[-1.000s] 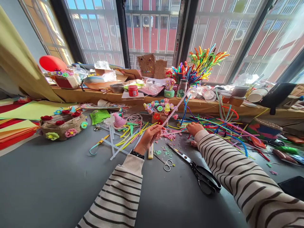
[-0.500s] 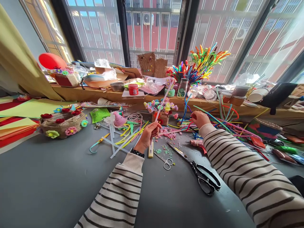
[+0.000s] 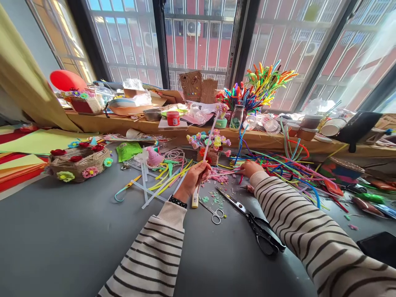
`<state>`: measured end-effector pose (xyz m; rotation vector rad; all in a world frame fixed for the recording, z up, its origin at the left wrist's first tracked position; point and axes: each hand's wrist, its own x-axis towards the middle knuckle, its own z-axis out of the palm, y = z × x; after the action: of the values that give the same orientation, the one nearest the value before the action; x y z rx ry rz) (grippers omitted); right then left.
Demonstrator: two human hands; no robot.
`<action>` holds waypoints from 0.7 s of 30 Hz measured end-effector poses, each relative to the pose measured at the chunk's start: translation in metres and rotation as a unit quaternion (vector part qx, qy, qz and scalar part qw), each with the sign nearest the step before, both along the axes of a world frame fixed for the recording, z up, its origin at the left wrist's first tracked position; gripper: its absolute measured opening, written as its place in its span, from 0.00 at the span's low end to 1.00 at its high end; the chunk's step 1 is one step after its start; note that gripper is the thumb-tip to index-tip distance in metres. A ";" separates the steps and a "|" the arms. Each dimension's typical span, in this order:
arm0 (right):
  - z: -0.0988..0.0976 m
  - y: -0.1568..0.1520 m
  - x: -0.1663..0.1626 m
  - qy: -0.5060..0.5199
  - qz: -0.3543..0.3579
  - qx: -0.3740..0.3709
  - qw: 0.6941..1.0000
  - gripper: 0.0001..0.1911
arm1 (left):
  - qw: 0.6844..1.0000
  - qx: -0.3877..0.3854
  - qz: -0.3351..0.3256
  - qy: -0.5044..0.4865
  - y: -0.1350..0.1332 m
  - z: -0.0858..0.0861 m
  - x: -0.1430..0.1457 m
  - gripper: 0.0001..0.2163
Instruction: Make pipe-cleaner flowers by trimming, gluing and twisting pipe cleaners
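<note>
My left hand point(image 3: 195, 175) is closed around a slim pale pink stem point(image 3: 209, 142), which slants up toward the sill. A pink flower cluster point(image 3: 222, 108) shows at its upper end; whether the two are joined, I cannot tell. My right hand point(image 3: 252, 168) is down at the pile of coloured pipe cleaners point(image 3: 287, 165), fingers curled and partly hidden, so what they pinch is unclear. Below it lie large black-handled scissors point(image 3: 260, 227). Small scissors point(image 3: 215, 215) and a pale yellow stick point(image 3: 195, 200) rest nearer my left hand.
A twine basket with flowers point(image 3: 78, 165) stands left, with white glue sticks point(image 3: 144, 185) nearby. Pink fluff scraps point(image 3: 218, 176) lie in the middle. A pot of fluffy flowers point(image 3: 208, 154) stands before the cluttered sill point(image 3: 130, 123). A dark phone-like object point(image 3: 379, 247) lies at right.
My right hand has moved down and left onto the pipe-cleaner pile. The left hand keeps hold of the pink stem, almost still. The view has shifted slightly.
</note>
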<state>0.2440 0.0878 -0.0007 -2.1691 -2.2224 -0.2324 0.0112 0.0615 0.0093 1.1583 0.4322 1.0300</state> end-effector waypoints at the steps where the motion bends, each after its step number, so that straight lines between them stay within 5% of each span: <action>1: -0.003 0.002 -0.003 -0.003 0.000 -0.002 1.000 0.07 | 1.000 -0.001 -0.002 0.002 0.000 -0.001 0.000 0.10; 6: -0.008 0.003 -0.009 0.001 -0.013 0.016 1.000 0.10 | 0.999 0.006 0.015 0.048 -0.001 -0.001 0.000 0.12; 10: -0.001 0.000 -0.002 0.031 -0.024 0.046 0.998 0.10 | 0.979 0.060 0.068 0.181 -0.001 0.005 0.004 0.16; 13: 0.001 0.000 0.006 0.062 -0.019 0.060 0.996 0.08 | 0.921 0.178 0.171 0.302 -0.001 0.010 0.016 0.16; 16: 0.001 0.001 0.011 0.098 -0.008 0.063 0.993 0.07 | 0.818 0.294 0.213 0.445 0.001 0.013 0.041 0.14; 21: 0.003 -0.002 0.013 0.144 0.000 0.067 0.987 0.07 | 0.785 0.316 0.206 0.491 0.006 0.007 0.091 0.14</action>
<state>0.2575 0.0855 0.0026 -1.9897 -1.9890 -0.0614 0.1026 0.0675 0.0160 2.2852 1.2745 0.8748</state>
